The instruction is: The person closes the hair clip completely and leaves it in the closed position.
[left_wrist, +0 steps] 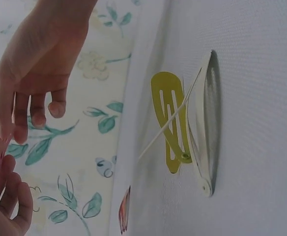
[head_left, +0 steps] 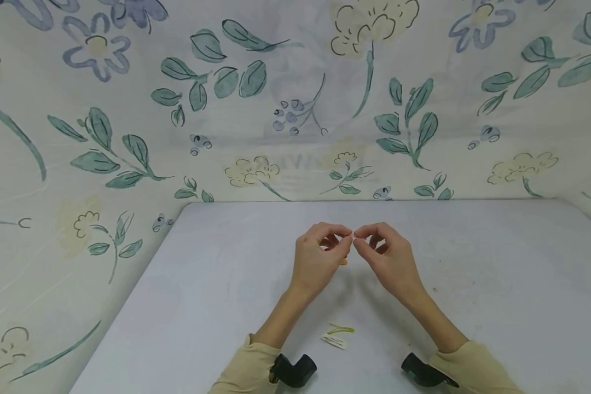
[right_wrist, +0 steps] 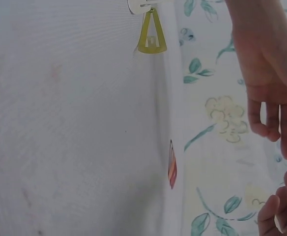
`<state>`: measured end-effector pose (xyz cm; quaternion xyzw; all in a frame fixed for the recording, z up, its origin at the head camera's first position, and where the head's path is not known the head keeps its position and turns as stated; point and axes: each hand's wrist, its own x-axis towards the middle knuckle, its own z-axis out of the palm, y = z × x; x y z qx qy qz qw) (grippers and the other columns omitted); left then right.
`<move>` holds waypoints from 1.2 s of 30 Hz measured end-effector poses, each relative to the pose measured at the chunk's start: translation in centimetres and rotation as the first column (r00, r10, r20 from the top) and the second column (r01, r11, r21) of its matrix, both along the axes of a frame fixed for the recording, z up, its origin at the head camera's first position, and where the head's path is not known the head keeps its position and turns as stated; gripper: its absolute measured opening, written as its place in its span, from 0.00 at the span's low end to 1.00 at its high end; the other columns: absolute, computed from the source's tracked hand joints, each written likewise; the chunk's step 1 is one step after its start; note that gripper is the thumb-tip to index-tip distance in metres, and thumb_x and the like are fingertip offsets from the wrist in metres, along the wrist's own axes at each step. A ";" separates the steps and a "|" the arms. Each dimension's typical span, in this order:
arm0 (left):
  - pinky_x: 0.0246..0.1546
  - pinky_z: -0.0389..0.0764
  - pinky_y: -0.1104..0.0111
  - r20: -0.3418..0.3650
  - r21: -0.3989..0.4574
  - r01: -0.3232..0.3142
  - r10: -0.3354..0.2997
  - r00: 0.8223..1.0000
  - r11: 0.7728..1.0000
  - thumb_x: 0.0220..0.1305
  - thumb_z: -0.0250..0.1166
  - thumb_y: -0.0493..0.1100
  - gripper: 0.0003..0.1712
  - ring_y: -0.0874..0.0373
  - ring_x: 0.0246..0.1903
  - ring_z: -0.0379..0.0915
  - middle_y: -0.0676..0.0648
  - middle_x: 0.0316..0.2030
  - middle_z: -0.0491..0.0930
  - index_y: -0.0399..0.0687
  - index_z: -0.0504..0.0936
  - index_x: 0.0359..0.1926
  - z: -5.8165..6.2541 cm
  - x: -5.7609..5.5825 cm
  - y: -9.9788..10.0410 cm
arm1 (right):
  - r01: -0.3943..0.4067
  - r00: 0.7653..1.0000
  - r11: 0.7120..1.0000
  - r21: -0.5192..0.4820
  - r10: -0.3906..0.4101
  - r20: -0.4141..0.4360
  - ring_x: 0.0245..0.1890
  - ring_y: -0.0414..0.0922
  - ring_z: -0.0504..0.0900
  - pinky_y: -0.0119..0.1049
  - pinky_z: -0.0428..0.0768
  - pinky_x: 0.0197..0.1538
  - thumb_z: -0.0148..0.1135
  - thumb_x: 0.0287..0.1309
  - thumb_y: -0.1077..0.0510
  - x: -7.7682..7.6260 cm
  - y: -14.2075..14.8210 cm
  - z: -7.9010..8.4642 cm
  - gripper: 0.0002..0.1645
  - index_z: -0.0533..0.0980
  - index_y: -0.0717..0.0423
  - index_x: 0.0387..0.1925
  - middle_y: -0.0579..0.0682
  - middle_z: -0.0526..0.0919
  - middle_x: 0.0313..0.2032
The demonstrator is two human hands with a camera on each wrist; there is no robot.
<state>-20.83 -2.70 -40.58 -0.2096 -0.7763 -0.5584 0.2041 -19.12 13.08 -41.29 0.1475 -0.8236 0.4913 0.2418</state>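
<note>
Both hands meet above the table, fingertip to fingertip. My left hand (head_left: 320, 257) pinches a small pink hair clip (left_wrist: 4, 147), mostly covered by the fingers. My right hand (head_left: 391, 262) pinches it from the other side with thumb and index finger. Nearer to me on the table lie a yellow-green snap hair clip (head_left: 342, 329) and a white snap hair clip (head_left: 334, 342), touching or overlapping; both look sprung apart. A red-orange hair clip (right_wrist: 172, 168) lies farther off, below the hands, and is mostly behind the left hand in the head view.
The white table (head_left: 202, 290) spreads around the hands. A floral-patterned cloth (head_left: 295, 164) rises behind its far edge and along the left side. Black wrist cameras stick out inward from both sleeves, the left camera (head_left: 297, 372) close to the white clip.
</note>
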 end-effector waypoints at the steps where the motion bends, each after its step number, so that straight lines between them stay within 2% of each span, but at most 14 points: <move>1: 0.33 0.80 0.71 0.000 0.003 0.002 -0.002 1.000 1.000 0.58 0.70 0.37 0.03 0.61 0.30 0.76 0.52 0.30 0.83 0.45 0.88 0.35 0.0 0.0 0.0 | -0.002 1.000 1.000 0.001 0.002 0.001 0.34 0.42 0.73 0.28 0.74 0.34 0.67 0.60 0.62 0.0 0.0 0.0 0.09 0.80 0.57 0.42 0.48 0.83 0.37; 5: 0.33 0.79 0.72 0.002 0.005 0.016 -0.016 1.000 1.000 0.58 0.69 0.36 0.04 0.60 0.29 0.77 0.51 0.31 0.84 0.45 0.88 0.36 0.1 -0.1 -0.2 | -0.003 1.000 1.000 0.005 0.003 0.012 0.35 0.42 0.73 0.29 0.74 0.35 0.67 0.60 0.63 -0.1 0.1 0.0 0.09 0.80 0.58 0.42 0.49 0.83 0.37; 13: 0.35 0.79 0.70 0.005 -0.055 0.035 -0.035 0.999 0.998 0.59 0.70 0.38 0.05 0.60 0.31 0.75 0.50 0.33 0.84 0.44 0.87 0.37 0.4 -0.2 -0.5 | -0.005 1.000 1.000 0.019 0.005 0.002 0.35 0.42 0.73 0.28 0.74 0.37 0.66 0.60 0.64 -0.1 0.1 -0.1 0.09 0.80 0.57 0.44 0.49 0.83 0.39; 20: 0.33 0.79 0.68 -0.046 -0.126 0.029 -0.035 0.998 0.992 0.59 0.70 0.36 0.06 0.51 0.32 0.76 0.48 0.33 0.83 0.42 0.86 0.38 0.5 -0.1 -0.6 | 0.018 0.998 0.996 0.088 -0.014 -0.054 0.33 0.41 0.74 0.27 0.74 0.35 0.68 0.59 0.63 -0.2 0.0 -0.1 0.13 0.81 0.57 0.47 0.50 0.84 0.40; 27: 0.33 0.78 0.72 -0.037 -0.223 -0.009 0.001 0.999 0.975 0.59 0.69 0.37 0.05 0.54 0.33 0.75 0.49 0.32 0.82 0.43 0.85 0.38 0.5 -0.2 -1.1 | 0.031 0.997 0.988 0.154 -0.019 -0.076 0.32 0.41 0.73 0.28 0.74 0.33 0.69 0.58 0.64 -0.5 -0.2 -0.2 0.14 0.82 0.58 0.46 0.50 0.82 0.38; 36: 0.39 0.76 0.68 -0.022 -0.324 -0.036 0.031 0.999 0.945 0.58 0.70 0.42 0.05 0.59 0.35 0.74 0.52 0.31 0.83 0.46 0.85 0.35 0.5 -0.9 -1.3 | 0.038 0.999 0.974 0.222 -0.029 -0.044 0.34 0.43 0.74 0.31 0.76 0.34 0.70 0.56 0.65 -0.7 0.4 -0.3 0.14 0.82 0.58 0.45 0.50 0.81 0.38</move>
